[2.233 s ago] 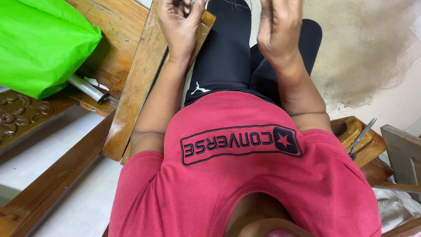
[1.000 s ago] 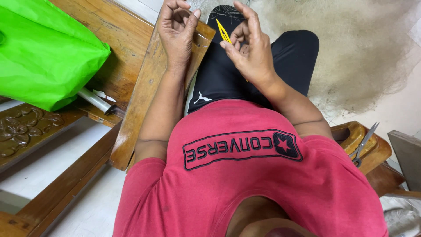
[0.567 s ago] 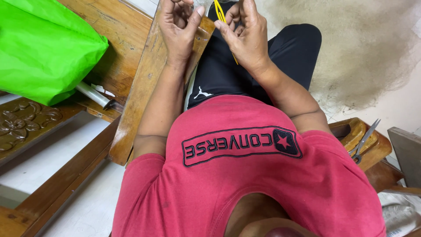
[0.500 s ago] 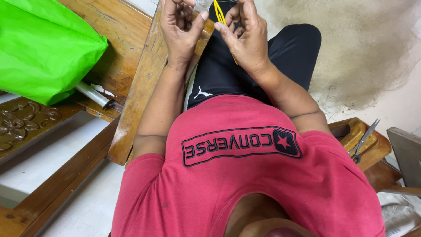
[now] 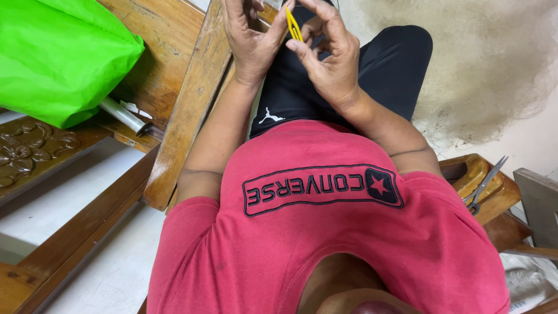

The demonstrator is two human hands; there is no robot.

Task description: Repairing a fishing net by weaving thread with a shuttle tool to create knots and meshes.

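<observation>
Both my hands meet over my lap: my right hand (image 5: 328, 64) has its fingers (image 5: 302, 49) pinched on a thin yellow strip (image 5: 293, 24), my left hand (image 5: 251, 36) curls against it, thumb touching. A second ago the strip leaned further right; now it stands nearly upright.

Against two seconds back, a yellow strip (image 5: 293, 24) now shows at 12 o'clock, pinched between the two hands. The right hand (image 5: 328, 58) sits lower and closer to the left hand (image 5: 251, 38), its fingers curled around the strip. The left hand's thumb now touches the strip, no longer folded against its own fingers.
</observation>
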